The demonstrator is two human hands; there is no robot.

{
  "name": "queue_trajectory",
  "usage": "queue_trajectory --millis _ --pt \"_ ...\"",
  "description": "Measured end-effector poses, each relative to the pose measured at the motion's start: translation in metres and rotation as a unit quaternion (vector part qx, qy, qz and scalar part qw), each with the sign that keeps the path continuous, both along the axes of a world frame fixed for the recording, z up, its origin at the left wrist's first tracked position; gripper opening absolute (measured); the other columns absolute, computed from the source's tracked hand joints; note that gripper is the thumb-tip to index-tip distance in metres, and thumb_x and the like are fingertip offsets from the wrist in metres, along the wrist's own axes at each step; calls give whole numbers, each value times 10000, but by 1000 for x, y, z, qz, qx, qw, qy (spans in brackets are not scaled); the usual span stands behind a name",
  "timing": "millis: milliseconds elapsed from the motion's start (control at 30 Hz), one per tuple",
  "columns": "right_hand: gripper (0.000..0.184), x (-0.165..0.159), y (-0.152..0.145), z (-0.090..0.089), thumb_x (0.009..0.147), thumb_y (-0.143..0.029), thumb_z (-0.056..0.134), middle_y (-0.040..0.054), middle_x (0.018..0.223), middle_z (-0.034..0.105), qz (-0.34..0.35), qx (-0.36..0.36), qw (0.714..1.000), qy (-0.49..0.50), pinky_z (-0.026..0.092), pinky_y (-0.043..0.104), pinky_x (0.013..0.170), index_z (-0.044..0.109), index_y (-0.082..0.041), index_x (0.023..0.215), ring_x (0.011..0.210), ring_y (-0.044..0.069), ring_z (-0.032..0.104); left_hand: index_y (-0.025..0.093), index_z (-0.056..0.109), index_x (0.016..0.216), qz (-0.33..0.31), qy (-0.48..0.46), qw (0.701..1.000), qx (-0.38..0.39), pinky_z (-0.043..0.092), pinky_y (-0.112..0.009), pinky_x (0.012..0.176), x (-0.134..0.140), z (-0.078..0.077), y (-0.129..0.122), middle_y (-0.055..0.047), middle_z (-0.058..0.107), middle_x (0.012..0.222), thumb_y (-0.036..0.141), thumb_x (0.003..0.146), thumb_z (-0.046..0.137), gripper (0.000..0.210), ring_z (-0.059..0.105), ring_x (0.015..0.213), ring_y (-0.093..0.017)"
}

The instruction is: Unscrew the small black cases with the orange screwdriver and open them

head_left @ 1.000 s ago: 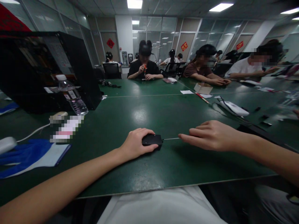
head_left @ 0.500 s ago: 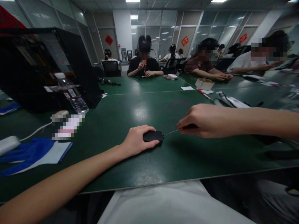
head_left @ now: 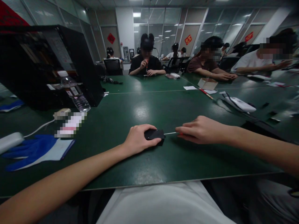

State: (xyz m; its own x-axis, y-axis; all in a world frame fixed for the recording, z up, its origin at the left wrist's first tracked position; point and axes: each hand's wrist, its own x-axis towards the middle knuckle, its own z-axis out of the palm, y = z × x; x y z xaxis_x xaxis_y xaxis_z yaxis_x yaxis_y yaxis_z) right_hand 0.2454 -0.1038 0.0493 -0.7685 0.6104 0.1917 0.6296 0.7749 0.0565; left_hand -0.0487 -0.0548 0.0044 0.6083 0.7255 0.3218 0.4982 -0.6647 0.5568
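A small black box-shaped part (head_left: 155, 134) rests on the green table (head_left: 140, 165) in front of me. My left hand (head_left: 137, 138) grips it from the left, thumb on the near side and fingers on the far side. From the right, my right hand (head_left: 195, 130) holds a screwdriver (head_left: 170, 133) whose thin metal shaft lies almost level and points at the box's right end. Its tip is at or very near that end; I cannot tell whether it is inside. My fingers cover most of the handle, and a bit of red shows.
At left are a computer case (head_left: 77, 62), a water bottle (head_left: 74, 95), a blue-and-white glove (head_left: 44, 151) and a white cable (head_left: 39, 127). Farther right lie a small open box (head_left: 207, 84) and a white corded device (head_left: 240, 104). Several people sit across the table.
My right hand and forearm have come lower, and the screwdriver shaft has gone from slanted to nearly level, closer to the box. My left hand keeps its hold.
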Motion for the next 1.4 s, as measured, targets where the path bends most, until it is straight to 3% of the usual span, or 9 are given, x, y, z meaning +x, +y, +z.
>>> queue_trajectory --millis 100,333,533,767,900,1067,1400 --pt "271 0 0 -15 1050 -289 450 24 722 689 46 127 991 -24 294 247 494 679 -150 1092 517 85 556 232 746 1118 -6 -4 1000 4 553 -360 890 -1 0 -1 -30 787 1096 469 797 780 400 740 970 -255" --pt "273 -13 20 -55 1059 -309 431 19 725 693 71 99 990 64 347 222 523 637 -130 1051 526 81 568 208 728 1122 -28 -29 999 -11 550 -350 898 -2 3 -4 -49 776 1105 406 823 779 362 729 974 -246" --pt "284 -15 33 -39 1054 -320 438 28 743 697 61 162 985 16 362 245 556 649 -131 1075 571 105 585 188 728 1150 -108 4 994 -27 545 -320 852 -22 15 13 -63 772 1086 410 819 782 402 720 948 -229" --pt "289 -18 46 -24 1056 -344 461 12 717 653 75 281 955 -51 350 272 576 659 -149 978 597 119 539 186 773 1088 -97 23 995 -25 530 -313 834 -35 19 22 -65 787 1051 451 802 797 391 722 931 -230" --pt "369 -9 57 -22 1063 -406 445 2 695 625 84 277 955 -61 339 262 566 640 -169 858 594 117 509 175 767 1116 -83 12 995 -56 528 -287 765 -33 17 16 -50 792 1011 449 820 783 404 728 862 -211" --pt "426 6 67 -24 1063 -450 436 11 684 622 44 263 962 -55 326 255 557 637 -165 818 580 108 510 173 760 1150 -62 -4 996 -64 534 -297 799 -29 12 11 -52 791 1042 440 823 777 422 727 890 -216" --pt "412 -29 76 -34 1070 -434 407 26 730 645 52 235 969 -47 276 272 544 646 -167 867 590 113 508 158 765 1143 -43 -15 996 -74 525 -291 801 -29 10 9 -52 793 1022 419 797 792 434 722 877 -221"
